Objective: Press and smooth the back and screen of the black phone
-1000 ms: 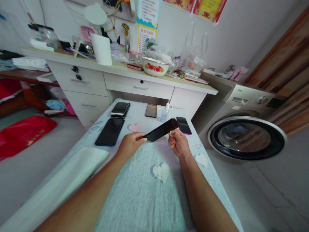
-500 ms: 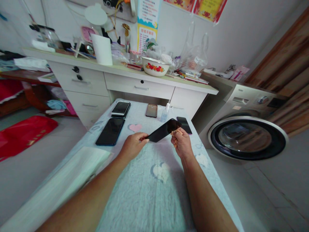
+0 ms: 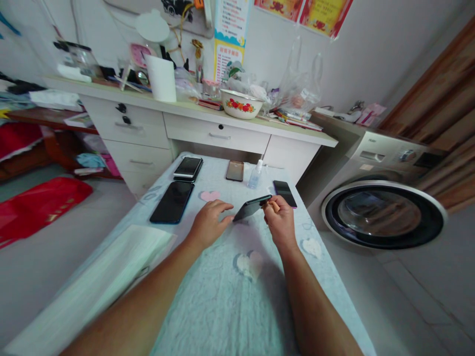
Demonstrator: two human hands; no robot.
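A dark phone [image 3: 249, 208] is tilted above the cloth-covered table [image 3: 218, 296], its right end held by my right hand [image 3: 280, 217]. An orange-brown bit shows between that hand's fingers. My left hand [image 3: 211, 222] is at the phone's left end with thumb and fingers apart, not closed on it. A large black phone [image 3: 172, 202] lies to the left, with stacked phones [image 3: 188, 168] behind it. Further back are a brown phone case or phone [image 3: 235, 171] and a clear spray bottle [image 3: 255, 175]. Another dark phone [image 3: 284, 193] lies right of my right hand.
A whitish folded sheet [image 3: 92, 287] lies along the table's left side. Behind the table stands a white desk [image 3: 218, 134] bearing a floral bowl [image 3: 242, 105] and a paper roll [image 3: 161, 79]. A washing machine [image 3: 382, 198] is at the right, a red bag [image 3: 44, 205] at the left.
The held phone has turned so that it shows edge-on, its right end lower. My left fingers have opened away from its left end. The view has shifted slightly.
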